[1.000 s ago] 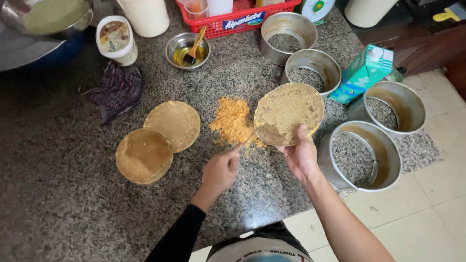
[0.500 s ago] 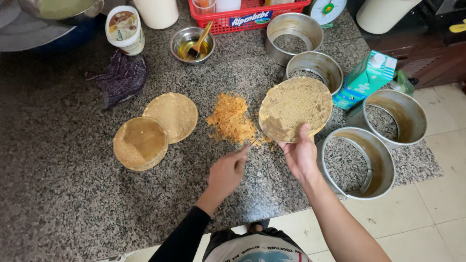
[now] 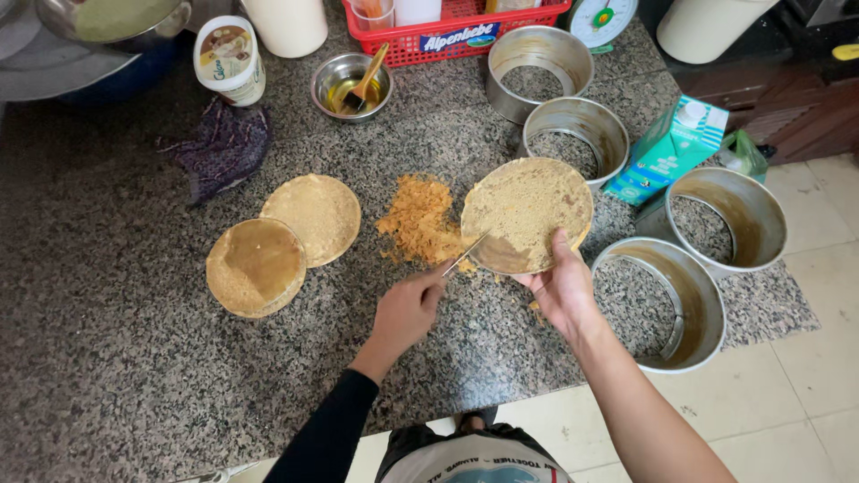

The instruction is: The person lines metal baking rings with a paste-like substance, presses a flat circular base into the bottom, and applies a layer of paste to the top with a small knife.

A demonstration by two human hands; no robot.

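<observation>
— What's on the speckled granite counter (image 3: 107, 376)?
— Four round metal rings (image 3: 667, 300), two crumb-coated discs (image 3: 286, 237), a purple cloth (image 3: 219, 148), a loose orange crumb pile (image 3: 420, 224).
— And the hands?
— Right hand (image 3: 564, 291) grips a third disc (image 3: 528, 215) at its rim, tilted above the counter. Left hand (image 3: 407, 309) is closed round a thin blade (image 3: 465, 255), tip touching that disc's edge.

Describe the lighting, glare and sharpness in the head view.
Head view: soft, even light with faint shadows; mild glare on the metal rings; wide-angle bending at the edges; right hand, left hand and the crumb-coated disc look sharp.
</observation>
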